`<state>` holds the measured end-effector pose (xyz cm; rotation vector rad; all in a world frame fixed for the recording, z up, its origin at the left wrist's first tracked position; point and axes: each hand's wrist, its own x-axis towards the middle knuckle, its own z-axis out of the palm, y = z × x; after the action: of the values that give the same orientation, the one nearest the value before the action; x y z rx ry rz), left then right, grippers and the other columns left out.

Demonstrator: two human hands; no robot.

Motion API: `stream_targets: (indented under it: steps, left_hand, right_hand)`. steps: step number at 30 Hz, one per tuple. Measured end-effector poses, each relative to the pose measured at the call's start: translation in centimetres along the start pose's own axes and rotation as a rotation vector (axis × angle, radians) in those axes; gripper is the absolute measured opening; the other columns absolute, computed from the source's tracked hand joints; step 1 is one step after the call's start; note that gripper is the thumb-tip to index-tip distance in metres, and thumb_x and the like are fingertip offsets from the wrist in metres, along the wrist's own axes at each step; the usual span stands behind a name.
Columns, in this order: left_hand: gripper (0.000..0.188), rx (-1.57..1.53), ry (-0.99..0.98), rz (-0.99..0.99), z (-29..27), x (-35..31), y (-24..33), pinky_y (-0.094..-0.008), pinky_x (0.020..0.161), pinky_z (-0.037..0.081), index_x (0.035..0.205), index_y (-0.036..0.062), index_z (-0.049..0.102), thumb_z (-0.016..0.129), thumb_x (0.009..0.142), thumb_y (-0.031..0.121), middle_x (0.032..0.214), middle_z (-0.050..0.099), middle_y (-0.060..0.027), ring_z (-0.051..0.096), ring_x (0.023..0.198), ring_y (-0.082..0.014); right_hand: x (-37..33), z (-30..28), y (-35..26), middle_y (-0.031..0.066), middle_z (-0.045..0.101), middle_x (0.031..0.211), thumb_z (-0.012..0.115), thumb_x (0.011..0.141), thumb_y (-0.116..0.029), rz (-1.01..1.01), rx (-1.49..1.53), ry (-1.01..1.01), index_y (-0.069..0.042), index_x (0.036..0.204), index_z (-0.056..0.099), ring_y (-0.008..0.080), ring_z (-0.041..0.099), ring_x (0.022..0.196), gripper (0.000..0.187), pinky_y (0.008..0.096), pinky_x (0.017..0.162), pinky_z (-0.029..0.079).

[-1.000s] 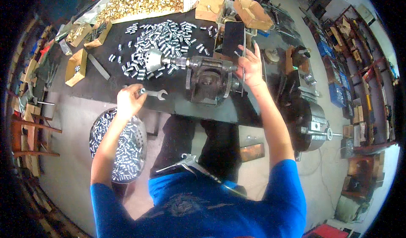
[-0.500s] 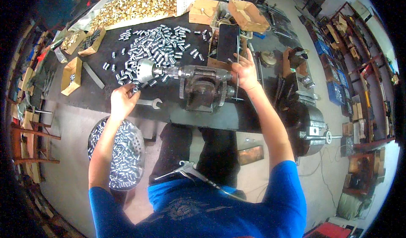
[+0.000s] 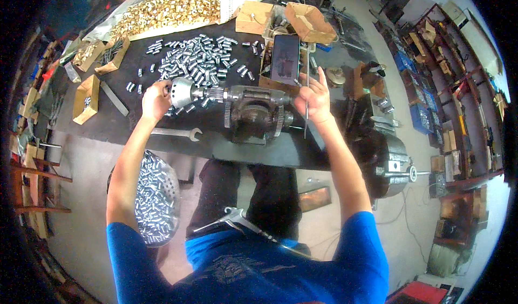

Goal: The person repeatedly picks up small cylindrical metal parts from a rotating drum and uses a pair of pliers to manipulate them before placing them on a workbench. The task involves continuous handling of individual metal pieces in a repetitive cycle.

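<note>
My left hand (image 3: 156, 101) is closed in a pinch at the open face of a silver chuck (image 3: 182, 92), its fingertips around a small metal sleeve (image 3: 167, 89) that is mostly hidden. The chuck sits on the left end of a dark geared bench fixture (image 3: 254, 115). At the fixture's right end, my right hand (image 3: 314, 101) grips a thin metal rod (image 3: 307, 119), with some fingers raised. Behind the chuck lies a loose heap of shiny metal sleeves (image 3: 197, 61). An open-end wrench (image 3: 175, 133) rests on the bench just nearer than my left hand.
A phone (image 3: 285, 58) leans on a box behind the fixture. Brass-coloured nuts (image 3: 167, 12) cover a sheet at the back. A perforated basin (image 3: 171, 188) of sleeves stands below left. A vise (image 3: 388, 166) is at right. An air blow gun (image 3: 234, 217) lies across my lap.
My left hand has moved up from the bench to the chuck's face with the metal sleeve. The rod has turned, and my right hand has shifted slightly down with it.
</note>
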<state>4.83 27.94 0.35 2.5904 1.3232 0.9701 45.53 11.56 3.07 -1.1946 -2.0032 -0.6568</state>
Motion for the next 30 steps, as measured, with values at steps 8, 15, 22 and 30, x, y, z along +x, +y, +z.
stream_targets:
  steps: [8, 15, 22, 30]
  left_hand:
    - [0.025, -0.123, -0.012, -0.106, -4.5, -2.5, 2.7, -0.0338, 0.06, 0.046, 0.096, 0.0024, 0.062, 0.062, 0.071, 0.005, 0.073, 0.06, -0.0129, 0.06, 0.064, -0.0268]
    - [0.023, -0.102, -0.134, -0.336, -10.6, -14.3, 0.1, -0.0342, 0.06, 0.046, 0.095, 0.0007, 0.062, 0.059, 0.073, 0.003, 0.073, 0.06, -0.0163, 0.061, 0.065, -0.0282]
    - [0.023, 0.121, -0.41, -0.444, -10.0, -31.1, -4.9, -0.0433, 0.062, 0.046, 0.085, 0.0039, 0.063, 0.06, 0.072, 0.022, 0.071, 0.06, -0.0185, 0.06, 0.068, -0.0345]
    - [0.018, -0.002, -0.402, -0.509, -7.7, -33.4, -5.1, -0.0399, 0.062, 0.049, 0.086, 0.0047, 0.064, 0.057, 0.075, 0.017, 0.07, 0.062, -0.018, 0.061, 0.066, -0.0333]
  right_hand:
    - [0.5, 0.9, -0.2, 0.0168, 0.063, 0.079, 0.061, 0.057, -0.016, 0.047, 0.021, 0.024, -0.008, 0.058, 0.044, 0.03, 0.061, 0.094, 0.018, 0.0578, 0.101, 0.026]
    - [-0.2, -5.4, -3.4, 0.0167, 0.061, 0.068, 0.057, 0.069, -0.009, 0.168, 0.034, 0.266, -0.005, 0.055, 0.034, 0.0306, 0.065, 0.084, 0.026, 0.057, 0.092, 0.038]
    - [-1.7, -10.1, -15.0, 0.0114, 0.051, 0.05, 0.05, 0.084, -0.011, 0.302, 0.36, 0.604, -0.006, 0.052, 0.03, 0.0227, 0.057, 0.051, 0.038, 0.0487, 0.063, 0.054]
    - [-3.4, -9.5, -29.3, 0.0065, 0.046, 0.049, 0.057, 0.084, -0.041, 0.563, 1.058, 0.204, -0.008, 0.05, 0.03, 0.0198, 0.053, 0.048, 0.055, 0.0415, 0.055, 0.055]
